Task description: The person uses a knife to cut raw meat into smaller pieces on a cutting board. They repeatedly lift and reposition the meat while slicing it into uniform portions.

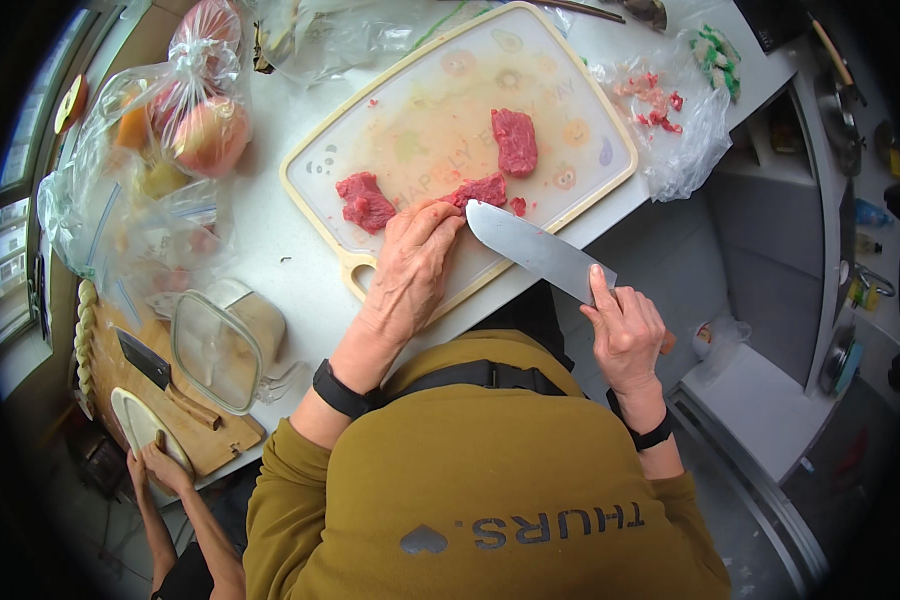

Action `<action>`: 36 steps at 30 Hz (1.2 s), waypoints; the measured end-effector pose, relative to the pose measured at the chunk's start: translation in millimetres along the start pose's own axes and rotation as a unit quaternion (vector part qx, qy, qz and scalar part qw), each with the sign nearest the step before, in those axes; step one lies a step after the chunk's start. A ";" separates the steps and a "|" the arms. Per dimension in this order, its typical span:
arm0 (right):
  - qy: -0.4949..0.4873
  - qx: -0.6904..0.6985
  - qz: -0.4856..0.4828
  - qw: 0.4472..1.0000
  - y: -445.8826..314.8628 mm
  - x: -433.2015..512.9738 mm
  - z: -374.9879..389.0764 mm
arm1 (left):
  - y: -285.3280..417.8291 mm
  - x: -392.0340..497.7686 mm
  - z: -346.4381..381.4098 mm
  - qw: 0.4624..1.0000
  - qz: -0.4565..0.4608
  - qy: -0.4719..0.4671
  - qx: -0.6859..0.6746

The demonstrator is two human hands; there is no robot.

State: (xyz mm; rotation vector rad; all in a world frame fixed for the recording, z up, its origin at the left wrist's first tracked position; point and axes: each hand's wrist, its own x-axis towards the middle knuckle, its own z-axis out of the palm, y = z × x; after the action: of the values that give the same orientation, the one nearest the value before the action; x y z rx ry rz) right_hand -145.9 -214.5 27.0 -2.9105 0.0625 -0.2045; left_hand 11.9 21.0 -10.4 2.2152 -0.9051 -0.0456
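Note:
A pale cutting board (435,97) with a beige rim lies on the counter, bearing pieces of raw red meat. My left hand (416,262) presses its fingertips on the near end of the middle meat piece (484,189). My right hand (626,330) grips the handle of a kitchen knife (536,247), index finger along the blade's spine; the tip is beside that piece, close to my left fingertips. One meat piece (365,202) lies to the left and another (515,142) to the upper right. A small scrap (518,205) sits right of the middle piece.
Plastic bags of fruit (210,135) stand at the left. Below them are a clear container (217,352) and a wooden board (232,435) with a cleaver (146,360). Another person's hands (157,465) hold an oval dough piece (139,416). A plastic bag with meat trimmings (649,105) lies right.

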 end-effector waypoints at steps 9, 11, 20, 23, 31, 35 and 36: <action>0.053 -0.053 -0.012 0.997 1.5 3.7 10.4 | -0.4 5.3 -0.4 1.000 -0.011 0.003 -0.018; 0.064 -0.044 -0.014 0.997 3.7 3.2 21.9 | -0.5 5.0 -1.0 1.000 -0.017 0.005 -0.022; 0.060 0.126 0.064 0.988 -1.8 -19.0 67.6 | 0.8 8.5 -2.9 0.999 -0.044 -0.005 -0.029; 0.073 0.159 0.068 0.982 0.8 -21.4 77.7 | 0.4 9.0 -3.3 0.999 -0.042 -0.002 -0.034; 0.096 0.171 0.074 0.978 0.9 -22.9 89.6 | 2.3 8.8 -2.4 0.999 -0.044 0.001 -0.031; 0.082 0.199 0.074 0.974 2.2 -23.5 89.1 | 2.6 9.2 -1.9 0.998 -0.043 0.001 -0.035; 0.072 0.212 0.077 0.971 2.6 -24.2 87.7 | 2.7 9.1 -1.6 0.998 -0.045 0.003 -0.038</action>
State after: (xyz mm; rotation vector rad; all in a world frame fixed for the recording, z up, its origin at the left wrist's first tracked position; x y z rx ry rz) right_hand -157.5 -196.5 -61.6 -2.4478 0.2379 -0.3555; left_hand 17.6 15.1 -5.4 2.1835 -0.7877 -0.1135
